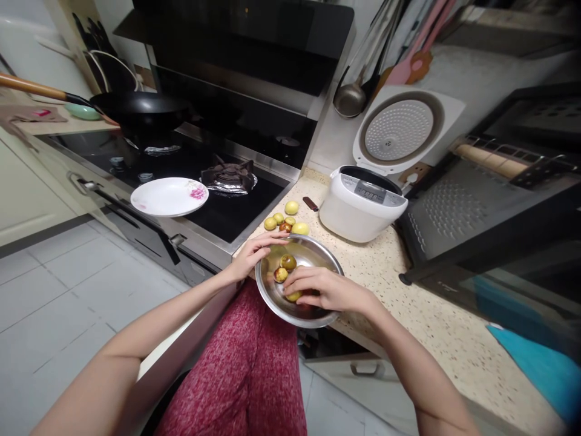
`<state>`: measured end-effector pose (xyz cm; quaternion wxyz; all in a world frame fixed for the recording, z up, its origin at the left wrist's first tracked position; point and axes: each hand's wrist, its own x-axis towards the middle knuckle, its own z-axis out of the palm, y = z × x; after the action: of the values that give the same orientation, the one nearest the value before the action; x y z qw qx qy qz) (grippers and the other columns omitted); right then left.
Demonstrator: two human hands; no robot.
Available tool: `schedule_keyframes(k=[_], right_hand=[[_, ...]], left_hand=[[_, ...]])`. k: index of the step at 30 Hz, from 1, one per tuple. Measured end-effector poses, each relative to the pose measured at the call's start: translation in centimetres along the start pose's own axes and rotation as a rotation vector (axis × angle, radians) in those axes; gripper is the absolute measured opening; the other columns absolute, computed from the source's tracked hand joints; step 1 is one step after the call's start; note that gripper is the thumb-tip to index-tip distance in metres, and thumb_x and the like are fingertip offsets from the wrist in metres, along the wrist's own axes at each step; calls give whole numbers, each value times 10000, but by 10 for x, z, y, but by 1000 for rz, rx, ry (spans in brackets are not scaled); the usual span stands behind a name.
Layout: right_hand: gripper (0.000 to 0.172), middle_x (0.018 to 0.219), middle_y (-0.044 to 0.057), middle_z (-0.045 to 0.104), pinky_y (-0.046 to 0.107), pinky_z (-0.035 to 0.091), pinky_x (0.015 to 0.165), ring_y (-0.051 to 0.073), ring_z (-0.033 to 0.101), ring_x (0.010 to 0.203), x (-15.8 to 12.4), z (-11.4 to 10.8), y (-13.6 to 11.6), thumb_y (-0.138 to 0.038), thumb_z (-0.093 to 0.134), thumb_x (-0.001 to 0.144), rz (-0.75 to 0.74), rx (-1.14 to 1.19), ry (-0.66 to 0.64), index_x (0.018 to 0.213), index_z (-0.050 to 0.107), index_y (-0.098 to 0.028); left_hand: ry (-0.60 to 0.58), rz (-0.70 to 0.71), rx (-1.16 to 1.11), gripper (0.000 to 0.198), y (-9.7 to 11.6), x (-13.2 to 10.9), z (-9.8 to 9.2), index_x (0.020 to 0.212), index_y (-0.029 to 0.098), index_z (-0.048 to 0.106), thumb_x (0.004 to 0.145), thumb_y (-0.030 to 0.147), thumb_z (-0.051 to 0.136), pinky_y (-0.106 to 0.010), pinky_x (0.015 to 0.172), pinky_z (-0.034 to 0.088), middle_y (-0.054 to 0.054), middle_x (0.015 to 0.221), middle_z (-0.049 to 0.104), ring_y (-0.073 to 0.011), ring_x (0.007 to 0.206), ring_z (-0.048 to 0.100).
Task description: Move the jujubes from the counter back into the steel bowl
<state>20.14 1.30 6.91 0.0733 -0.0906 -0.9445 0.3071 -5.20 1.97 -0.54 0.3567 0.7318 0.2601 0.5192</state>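
A shiny metal bowl [334, 261] sits at the counter's edge, above my knees. My left hand [254, 254] has hold of its left rim, fingers stretched along the far side. Inside the bowl, my right hand [318, 287] closes its fingers around a small round yellow fruit or potato [294, 297], mostly covered by them. Close by in the bowl lie a brownish-green round piece [287, 262] and a yellow piece with brown patches [281, 275]. Just behind the bowl, several yellow round pieces [291, 208] and a brown one [285, 227] rest on the counter.
A white rice cooker [358, 209] with its lid raised stands right of the bowl, near a small dark brown object [310, 203]. On the left are a flowered white plate [167, 197], a gas burner [229, 175] and a black wok [140, 109]. A dark appliance [490, 242] occupies the right.
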Motion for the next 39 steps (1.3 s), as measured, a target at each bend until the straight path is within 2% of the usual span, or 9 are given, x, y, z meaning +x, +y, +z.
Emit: schedule_keyframes(k=[6, 12, 15, 17, 21, 26, 29, 34, 39], right_hand=[[228, 1192, 85, 757, 354, 572, 1006, 192, 717, 1106, -2, -1, 4, -189, 688, 972, 21, 40, 68, 1186, 758, -223], [170, 1046, 75, 804, 350, 612, 878, 204, 760, 949, -13, -10, 18, -270, 694, 978, 17, -50, 377, 1113, 788, -228], [131, 997, 67, 814, 375, 619, 850, 223, 766, 911, -21, -18, 28, -274, 695, 969, 40, -113, 564, 1025, 808, -236], [124, 971, 71, 814, 390, 620, 836, 234, 765, 895, -24, -22, 35, -281, 698, 960, 78, -133, 680, 974, 812, -233], [157, 921, 81, 810, 405, 618, 812, 248, 762, 866, -23, -20, 47, -321, 698, 949, 106, -118, 765, 896, 810, -223], [185, 944, 94, 816, 402, 616, 847, 249, 769, 895, -18, -10, 56, -343, 706, 943, 121, -74, 762, 885, 818, -207], [198, 945, 93, 819, 399, 613, 858, 248, 772, 897, -18, -7, 59, -348, 700, 946, 136, -63, 784, 880, 820, -205], [215, 946, 91, 824, 392, 618, 854, 253, 779, 890, -19, -7, 62, -355, 691, 945, 135, -38, 785, 869, 829, -210], [225, 940, 86, 826, 392, 616, 870, 254, 781, 910, -18, -7, 63, -339, 665, 955, 99, -15, 772, 865, 833, -219]], left_hand=[[9, 7, -9, 374, -3, 0, -1, 1243, 220, 766, 976, 286, 511, -552, 1251, 335, -91, 1476, 637, -330, 1413, 546], [18, 2, -17, 371, -4, -1, -1, 1276, 233, 749, 998, 324, 520, -549, 1268, 311, -86, 1468, 644, -322, 1431, 533], [91, -21, -31, 377, -6, -3, -1, 1284, 222, 743, 1022, 361, 512, -519, 1270, 329, -93, 1443, 662, -306, 1413, 552], [190, -57, -41, 380, -8, -2, -4, 1286, 205, 735, 1028, 378, 516, -503, 1251, 370, -105, 1429, 668, -301, 1391, 571], [336, -70, 55, 396, -15, 10, -16, 1325, 181, 684, 1001, 385, 584, -491, 1209, 440, -129, 1431, 641, -294, 1369, 582], [181, -9, 407, 369, -24, 34, -25, 1319, 174, 678, 1023, 349, 545, -539, 1260, 367, -152, 1487, 591, -302, 1474, 485], [78, -17, 561, 377, -32, 38, -25, 1343, 158, 669, 1033, 314, 522, -573, 1250, 369, -175, 1518, 567, -317, 1500, 457], [-23, -16, 680, 369, -41, 32, -31, 1364, 193, 657, 1040, 268, 496, -543, 1206, 446, -150, 1499, 588, -300, 1433, 536], [-53, -22, 755, 348, -35, 32, -33, 1340, 209, 655, 1024, 235, 512, -469, 1125, 514, -141, 1424, 584, -281, 1300, 609]])
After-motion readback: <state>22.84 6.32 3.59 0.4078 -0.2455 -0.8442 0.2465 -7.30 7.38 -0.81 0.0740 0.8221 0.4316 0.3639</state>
